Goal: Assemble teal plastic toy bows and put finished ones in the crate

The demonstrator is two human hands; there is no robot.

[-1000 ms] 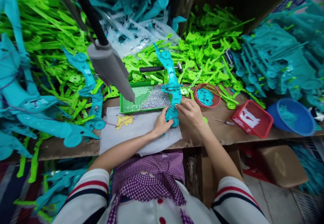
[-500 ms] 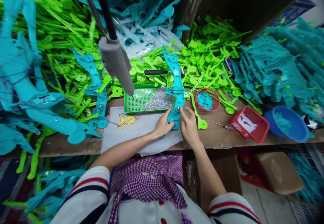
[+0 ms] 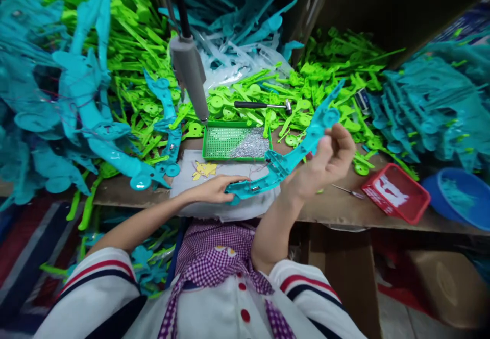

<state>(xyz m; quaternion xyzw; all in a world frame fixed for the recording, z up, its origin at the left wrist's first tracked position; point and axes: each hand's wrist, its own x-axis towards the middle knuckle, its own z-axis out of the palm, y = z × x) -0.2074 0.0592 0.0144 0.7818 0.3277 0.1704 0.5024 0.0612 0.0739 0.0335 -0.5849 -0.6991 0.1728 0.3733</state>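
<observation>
A long curved turquoise plastic shell (image 3: 293, 159), hollow side up, lies slantwise over the white cloth (image 3: 191, 196). My left hand (image 3: 216, 190) grips its lower left end, near a small metal part seated in the hollow. My right hand (image 3: 325, 160) is raised beside the upper right end, fingers curled towards the thumb; whether anything is between them is hidden. Behind it, a red basket is almost wholly covered. Beyond the cloth is a green perforated tray (image 3: 218, 158) with a heap of small silvery pieces. A grey electric screwdriver (image 3: 189, 68) hangs above the tray.
Lime-green plastic parts (image 3: 237, 91) and a hammer (image 3: 264, 105) lie behind the tray. Turquoise shells are piled at left (image 3: 92, 99) and right (image 3: 440, 99). To the right are a small screwdriver (image 3: 348, 192), a red box (image 3: 415, 201) with white pieces and a blue bowl (image 3: 432, 188).
The turquoise shell has swung from nearly upright to slanting up to the right. My right hand has left its lower end and moved up and right. My left hand still grips that end.
</observation>
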